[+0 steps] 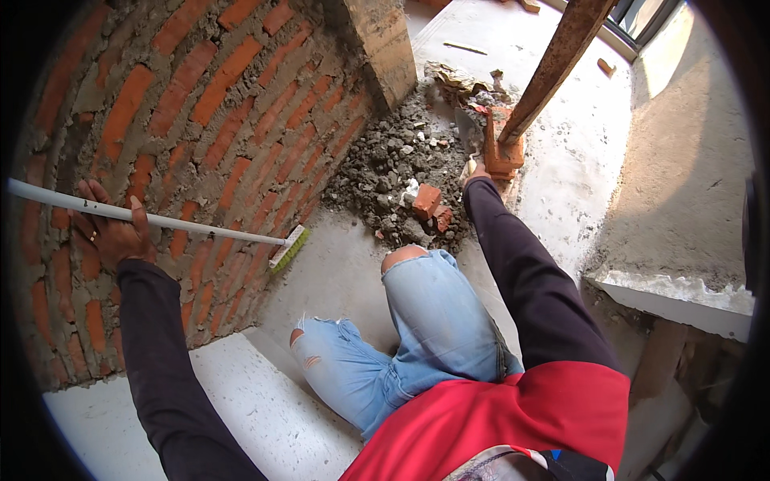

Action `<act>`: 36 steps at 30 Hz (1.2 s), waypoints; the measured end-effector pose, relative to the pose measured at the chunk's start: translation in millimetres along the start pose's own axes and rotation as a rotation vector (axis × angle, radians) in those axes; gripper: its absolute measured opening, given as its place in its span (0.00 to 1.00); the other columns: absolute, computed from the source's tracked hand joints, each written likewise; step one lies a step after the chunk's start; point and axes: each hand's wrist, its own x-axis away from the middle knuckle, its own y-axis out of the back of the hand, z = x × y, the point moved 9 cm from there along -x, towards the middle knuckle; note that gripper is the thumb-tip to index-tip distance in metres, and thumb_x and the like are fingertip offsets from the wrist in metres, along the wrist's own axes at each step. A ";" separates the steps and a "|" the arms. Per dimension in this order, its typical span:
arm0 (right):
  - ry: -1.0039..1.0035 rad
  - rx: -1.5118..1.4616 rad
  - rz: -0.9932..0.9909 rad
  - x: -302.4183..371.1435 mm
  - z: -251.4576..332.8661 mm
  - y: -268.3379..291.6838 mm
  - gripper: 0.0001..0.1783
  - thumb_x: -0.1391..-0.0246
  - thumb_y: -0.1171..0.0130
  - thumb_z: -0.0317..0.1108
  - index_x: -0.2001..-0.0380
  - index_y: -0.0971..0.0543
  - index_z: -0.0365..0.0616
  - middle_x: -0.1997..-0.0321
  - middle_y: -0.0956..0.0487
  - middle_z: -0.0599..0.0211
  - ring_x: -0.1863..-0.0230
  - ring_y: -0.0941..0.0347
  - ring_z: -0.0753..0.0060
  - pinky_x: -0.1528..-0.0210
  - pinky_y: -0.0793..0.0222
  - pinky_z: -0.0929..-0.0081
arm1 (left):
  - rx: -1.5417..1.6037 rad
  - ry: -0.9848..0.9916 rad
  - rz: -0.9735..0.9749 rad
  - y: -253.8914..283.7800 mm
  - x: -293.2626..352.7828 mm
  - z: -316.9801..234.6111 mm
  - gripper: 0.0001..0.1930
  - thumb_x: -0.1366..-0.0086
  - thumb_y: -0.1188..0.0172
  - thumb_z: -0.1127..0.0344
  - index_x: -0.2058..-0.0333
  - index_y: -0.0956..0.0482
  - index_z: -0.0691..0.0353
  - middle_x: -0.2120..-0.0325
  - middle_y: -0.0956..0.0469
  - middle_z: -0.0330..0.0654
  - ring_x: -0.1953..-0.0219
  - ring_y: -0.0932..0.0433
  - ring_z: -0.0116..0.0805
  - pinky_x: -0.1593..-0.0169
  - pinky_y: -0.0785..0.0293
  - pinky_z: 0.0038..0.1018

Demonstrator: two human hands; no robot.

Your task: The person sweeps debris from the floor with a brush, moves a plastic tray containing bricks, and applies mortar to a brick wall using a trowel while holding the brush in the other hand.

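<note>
My left hand (116,228) is closed around the pale pole of a long-handled brush (212,230), out in front of the brick wall. Its green-yellow bristle head (289,249) is at the pole's far end, close to the foot of the wall. My right hand (479,171) reaches forward and grips the light handle of a trowel (468,132). The trowel's grey blade points away from me, between a heap of dark rubble (385,164) and some orange bricks (504,152). My right fingers are partly hidden by the sleeve and wrist.
A rough brick wall (192,104) rises on the left. A slanting wooden post (557,68) comes down onto the bricks. Broken brick pieces (427,202) lie on the rubble. A concrete ledge (682,301) borders the right side, and a white slab (265,401) lies at lower left.
</note>
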 end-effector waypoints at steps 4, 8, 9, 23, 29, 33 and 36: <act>-0.007 0.109 0.035 -20.1 -13.7 -27.3 0.26 0.59 0.45 0.32 0.54 0.37 0.45 0.56 0.30 0.48 0.53 0.33 0.52 0.53 0.36 0.62 | 0.026 -0.005 -0.016 -0.9 -5.3 -8.4 0.33 0.46 0.61 0.46 0.41 0.51 0.50 0.40 0.53 0.34 0.39 0.57 0.43 0.39 0.69 0.42; 0.218 0.117 0.153 74.2 -32.4 -44.0 0.22 0.63 0.46 0.34 0.60 0.35 0.43 0.65 0.28 0.42 0.60 0.31 0.44 0.59 0.36 0.56 | -0.031 -0.034 -0.065 8.0 0.8 -12.6 0.33 0.45 0.62 0.45 0.42 0.51 0.50 0.40 0.53 0.32 0.39 0.56 0.41 0.39 0.68 0.42; 0.276 0.162 0.204 100.1 -39.5 -44.7 0.19 0.59 0.49 0.35 0.61 0.36 0.44 0.68 0.27 0.42 0.63 0.31 0.42 0.62 0.36 0.55 | -0.019 -0.047 -0.077 9.5 1.1 -14.3 0.33 0.45 0.62 0.45 0.41 0.51 0.50 0.40 0.53 0.31 0.39 0.56 0.41 0.39 0.68 0.43; 0.129 0.247 0.182 166.3 -150.8 46.7 0.18 0.61 0.50 0.32 0.63 0.37 0.44 0.72 0.27 0.41 0.67 0.30 0.42 0.65 0.35 0.55 | -0.007 -0.012 -0.093 17.3 -1.4 -18.6 0.34 0.45 0.61 0.43 0.41 0.52 0.47 0.40 0.53 0.28 0.39 0.56 0.43 0.40 0.64 0.41; 0.145 0.373 0.367 205.6 -168.2 33.9 0.19 0.61 0.52 0.33 0.60 0.35 0.45 0.71 0.27 0.41 0.66 0.29 0.43 0.64 0.35 0.54 | 0.056 -0.031 -0.136 26.6 -1.4 -17.5 0.32 0.45 0.59 0.44 0.42 0.47 0.48 0.41 0.50 0.28 0.40 0.53 0.43 0.41 0.62 0.41; 0.069 0.201 0.060 208.8 -232.3 81.9 0.22 0.62 0.48 0.36 0.60 0.37 0.44 0.72 0.27 0.44 0.67 0.29 0.43 0.64 0.33 0.58 | 0.049 -0.038 -0.158 29.6 0.0 -16.0 0.32 0.46 0.58 0.44 0.43 0.46 0.48 0.42 0.48 0.28 0.40 0.52 0.42 0.42 0.61 0.42; -0.189 0.049 -0.032 201.3 -289.6 91.0 0.24 0.63 0.47 0.38 0.59 0.36 0.41 0.69 0.27 0.43 0.64 0.30 0.45 0.61 0.34 0.59 | 0.101 -0.088 -0.223 38.8 -1.9 -28.9 0.32 0.45 0.60 0.44 0.42 0.48 0.46 0.42 0.49 0.28 0.40 0.52 0.42 0.42 0.61 0.43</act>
